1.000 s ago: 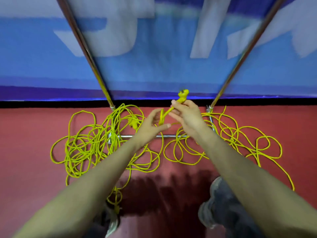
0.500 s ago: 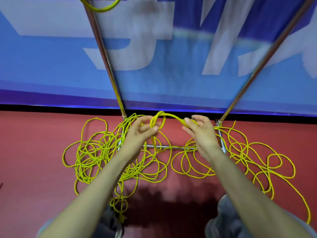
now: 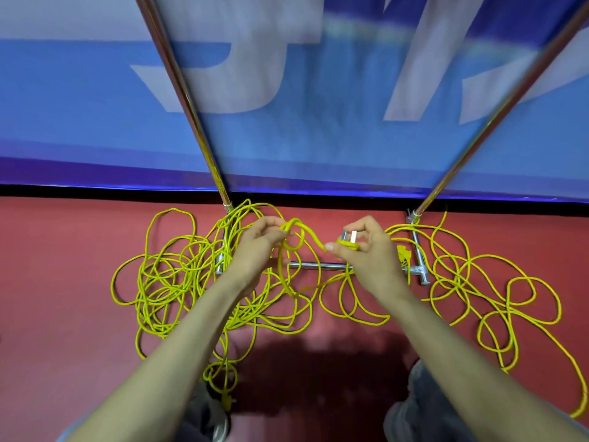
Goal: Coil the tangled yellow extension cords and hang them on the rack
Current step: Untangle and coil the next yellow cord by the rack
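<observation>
Head view: rack (image 3: pixel 315 266) uprights are running out of frame; left hand (image 3: pixel 258 247) is pinching cord loop (image 3: pixel 296 221), right hand (image 3: pixel 366 256) is gripping plug (image 3: pixel 347 245), both above rack base; tangled cords (image 3: pixel 165 282) are sprawling around it, partly hidden under forearms (image 3: pixel 191 330).

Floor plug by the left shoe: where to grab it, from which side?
Pinch the floor plug body from above, across its width: it lies at its cord's free end, clear of the tangle. The left hand, nearer, grips a loop.
</observation>
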A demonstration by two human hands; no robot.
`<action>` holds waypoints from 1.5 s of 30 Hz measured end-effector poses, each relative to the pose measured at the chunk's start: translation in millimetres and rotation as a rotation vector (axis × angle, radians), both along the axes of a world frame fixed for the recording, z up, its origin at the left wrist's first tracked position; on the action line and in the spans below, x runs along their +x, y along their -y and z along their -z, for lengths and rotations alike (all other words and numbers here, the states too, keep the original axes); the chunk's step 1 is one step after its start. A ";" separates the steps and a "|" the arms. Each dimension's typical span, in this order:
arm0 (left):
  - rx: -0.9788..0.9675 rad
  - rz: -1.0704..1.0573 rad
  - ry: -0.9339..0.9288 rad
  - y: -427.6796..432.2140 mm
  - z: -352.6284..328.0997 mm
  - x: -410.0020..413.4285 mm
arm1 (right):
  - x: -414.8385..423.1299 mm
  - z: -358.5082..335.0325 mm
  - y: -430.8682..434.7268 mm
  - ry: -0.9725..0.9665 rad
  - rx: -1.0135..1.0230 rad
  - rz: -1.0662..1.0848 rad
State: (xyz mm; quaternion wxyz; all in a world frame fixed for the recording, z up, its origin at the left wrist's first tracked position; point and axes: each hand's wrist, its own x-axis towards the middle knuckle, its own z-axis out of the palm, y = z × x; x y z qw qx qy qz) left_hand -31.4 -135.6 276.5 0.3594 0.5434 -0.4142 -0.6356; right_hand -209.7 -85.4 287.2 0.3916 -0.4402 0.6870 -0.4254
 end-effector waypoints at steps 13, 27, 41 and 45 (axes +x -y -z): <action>0.117 0.119 -0.186 2.9 -8.8 3.7 | 9.5 -12.3 8.5 0.430 0.020 -0.163; 0.151 0.101 -0.316 -0.9 -11.2 0.7 | 10.6 -11.7 8.5 0.432 0.045 -0.178; 0.155 0.007 -0.242 6.6 -10.5 -1.4 | 10.2 -19.6 17.2 0.548 0.146 -0.178; 0.112 -0.073 -0.193 8.8 -10.8 0.5 | 1.8 -26.2 19.3 0.844 0.239 -0.255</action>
